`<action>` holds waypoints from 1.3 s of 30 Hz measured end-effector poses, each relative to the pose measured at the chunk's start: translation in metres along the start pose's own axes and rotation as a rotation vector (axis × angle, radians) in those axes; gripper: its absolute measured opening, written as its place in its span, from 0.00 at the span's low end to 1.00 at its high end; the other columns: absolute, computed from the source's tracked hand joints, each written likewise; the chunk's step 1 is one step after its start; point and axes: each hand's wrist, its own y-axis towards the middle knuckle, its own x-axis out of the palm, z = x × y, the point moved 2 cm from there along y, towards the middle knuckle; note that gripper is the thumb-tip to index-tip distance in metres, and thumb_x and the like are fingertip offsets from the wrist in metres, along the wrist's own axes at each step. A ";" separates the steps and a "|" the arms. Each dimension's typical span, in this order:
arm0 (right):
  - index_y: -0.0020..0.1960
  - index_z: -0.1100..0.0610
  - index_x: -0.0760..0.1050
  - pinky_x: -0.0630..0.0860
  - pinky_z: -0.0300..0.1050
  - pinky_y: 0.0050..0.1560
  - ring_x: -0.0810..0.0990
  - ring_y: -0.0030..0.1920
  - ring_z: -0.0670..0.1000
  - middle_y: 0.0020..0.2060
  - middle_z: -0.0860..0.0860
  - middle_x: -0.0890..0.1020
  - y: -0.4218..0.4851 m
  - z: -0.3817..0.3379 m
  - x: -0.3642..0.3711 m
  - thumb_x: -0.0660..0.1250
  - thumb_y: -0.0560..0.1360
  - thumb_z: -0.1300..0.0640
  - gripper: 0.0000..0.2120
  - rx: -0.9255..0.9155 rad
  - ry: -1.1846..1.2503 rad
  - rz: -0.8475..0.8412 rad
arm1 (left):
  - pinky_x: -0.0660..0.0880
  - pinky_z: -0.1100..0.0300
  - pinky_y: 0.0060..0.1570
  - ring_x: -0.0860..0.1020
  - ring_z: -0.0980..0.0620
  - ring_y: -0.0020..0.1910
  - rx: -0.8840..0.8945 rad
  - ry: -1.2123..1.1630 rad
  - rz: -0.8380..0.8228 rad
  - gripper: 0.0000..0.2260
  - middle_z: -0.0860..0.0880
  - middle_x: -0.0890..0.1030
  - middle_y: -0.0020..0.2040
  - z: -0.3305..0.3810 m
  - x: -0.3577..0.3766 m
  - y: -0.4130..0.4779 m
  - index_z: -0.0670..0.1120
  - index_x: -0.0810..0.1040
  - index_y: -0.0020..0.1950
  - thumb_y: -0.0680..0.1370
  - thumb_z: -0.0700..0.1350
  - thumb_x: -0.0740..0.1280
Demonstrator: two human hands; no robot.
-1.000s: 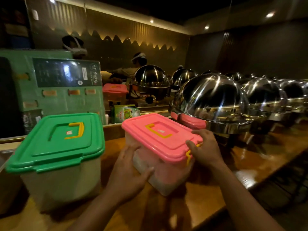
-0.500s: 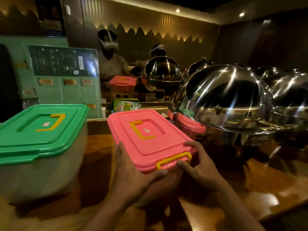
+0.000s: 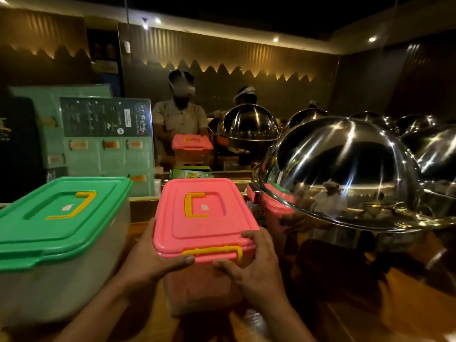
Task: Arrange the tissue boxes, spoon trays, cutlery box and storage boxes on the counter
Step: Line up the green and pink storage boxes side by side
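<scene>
A clear storage box with a pink lid (image 3: 204, 213) and yellow handle stands on the wooden counter (image 3: 385, 299) right in front of me. My left hand (image 3: 153, 257) grips its near left corner, thumb under the lid rim. My right hand (image 3: 254, 265) holds the near right corner beside the yellow latch. To its left stands a larger clear storage box with a green lid (image 3: 61, 218). A green tissue box (image 3: 191, 172) peeks out behind the pink lid.
A big steel chafing dome (image 3: 343, 174) sits close on the right, with more domes behind it. A green menu board (image 3: 103, 141) stands at the back left. Across the counter a person (image 3: 181, 119) stands behind another pink-lidded box (image 3: 192, 144).
The pink-lidded box has turned square to me and sits closer to the green-lidded box. Both hands slid round to its near corners. My view has swung left and nearer.
</scene>
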 end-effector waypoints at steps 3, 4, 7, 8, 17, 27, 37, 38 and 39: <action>0.56 0.43 0.71 0.69 0.30 0.55 0.72 0.59 0.43 0.61 0.46 0.71 0.006 0.005 0.003 0.76 0.54 0.26 0.37 -0.007 -0.002 0.014 | 0.77 0.40 0.61 0.81 0.44 0.64 0.014 0.046 0.014 0.51 0.47 0.81 0.66 -0.004 0.000 0.008 0.51 0.67 0.75 0.56 0.46 0.88; 0.56 0.43 0.71 0.70 0.32 0.55 0.72 0.59 0.43 0.62 0.46 0.71 0.008 0.006 0.003 0.76 0.54 0.26 0.37 -0.010 -0.004 0.015 | 0.77 0.39 0.62 0.80 0.44 0.64 0.015 0.054 0.022 0.51 0.46 0.81 0.67 -0.005 -0.001 0.010 0.52 0.67 0.75 0.56 0.46 0.88; 0.57 0.43 0.71 0.70 0.34 0.55 0.72 0.59 0.44 0.62 0.46 0.71 0.013 0.009 0.005 0.76 0.54 0.26 0.38 -0.015 -0.007 0.015 | 0.75 0.37 0.63 0.80 0.44 0.65 0.020 0.084 0.005 0.50 0.47 0.80 0.68 -0.008 -0.003 0.016 0.53 0.65 0.76 0.59 0.45 0.87; 0.57 0.43 0.71 0.71 0.35 0.55 0.72 0.59 0.45 0.61 0.46 0.71 0.014 0.011 0.006 0.76 0.54 0.26 0.38 -0.013 -0.008 0.017 | 0.75 0.37 0.63 0.79 0.44 0.66 0.019 0.089 -0.002 0.50 0.47 0.80 0.68 -0.009 -0.003 0.018 0.53 0.65 0.76 0.59 0.44 0.87; 0.55 0.41 0.71 0.68 0.34 0.55 0.71 0.59 0.44 0.61 0.47 0.71 0.025 0.016 0.011 0.73 0.52 0.23 0.38 0.008 -0.010 0.039 | 0.77 0.41 0.63 0.80 0.49 0.64 0.013 0.131 -0.013 0.50 0.52 0.81 0.65 -0.008 -0.004 0.033 0.55 0.66 0.74 0.57 0.49 0.87; 0.56 0.44 0.73 0.70 0.37 0.53 0.71 0.57 0.45 0.59 0.47 0.71 0.032 0.021 0.014 0.73 0.51 0.23 0.40 0.049 -0.024 0.038 | 0.78 0.43 0.62 0.80 0.49 0.65 -0.003 0.103 -0.030 0.52 0.49 0.81 0.66 -0.012 -0.003 0.042 0.54 0.64 0.75 0.56 0.50 0.87; 0.56 0.43 0.72 0.71 0.40 0.54 0.71 0.59 0.46 0.60 0.47 0.70 0.033 0.021 0.014 0.75 0.51 0.25 0.39 0.072 -0.024 0.025 | 0.80 0.54 0.57 0.80 0.51 0.64 -0.005 0.086 -0.047 0.50 0.50 0.81 0.65 -0.013 -0.002 0.042 0.53 0.64 0.75 0.59 0.44 0.86; 0.56 0.43 0.72 0.72 0.41 0.54 0.71 0.59 0.47 0.61 0.47 0.70 0.033 0.021 0.014 0.76 0.51 0.26 0.39 0.074 -0.025 0.022 | 0.81 0.54 0.57 0.80 0.51 0.64 -0.009 0.085 -0.048 0.49 0.50 0.81 0.65 -0.013 -0.002 0.042 0.53 0.64 0.75 0.59 0.43 0.86; 0.56 0.43 0.72 0.72 0.41 0.54 0.71 0.59 0.47 0.61 0.47 0.70 0.033 0.021 0.014 0.76 0.52 0.26 0.39 0.074 -0.027 0.019 | 0.80 0.53 0.58 0.80 0.51 0.64 -0.012 0.087 -0.047 0.49 0.51 0.81 0.65 -0.013 -0.002 0.043 0.54 0.64 0.75 0.60 0.42 0.86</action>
